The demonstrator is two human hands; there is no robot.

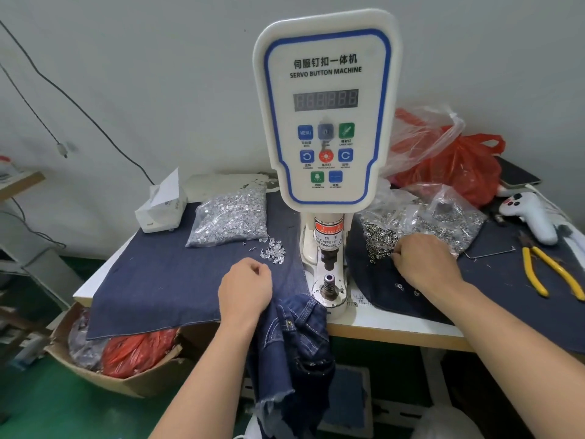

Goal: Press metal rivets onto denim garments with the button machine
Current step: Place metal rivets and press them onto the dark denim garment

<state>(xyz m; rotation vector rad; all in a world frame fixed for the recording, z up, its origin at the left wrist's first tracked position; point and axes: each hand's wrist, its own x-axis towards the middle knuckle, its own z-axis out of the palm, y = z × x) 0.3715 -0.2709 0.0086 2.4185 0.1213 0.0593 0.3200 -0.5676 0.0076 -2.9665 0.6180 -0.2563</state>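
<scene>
Denim garment under curled left hand, right hand pinching ring rivets — glossy machine.

Button machine centre, hands curled on denim, right fingertips at rivets

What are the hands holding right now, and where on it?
It cannot be told for certain. The left hand is curled by the loose rivet posts; the right hand is curled at the rivet caps, fingertips hidden.
</scene>
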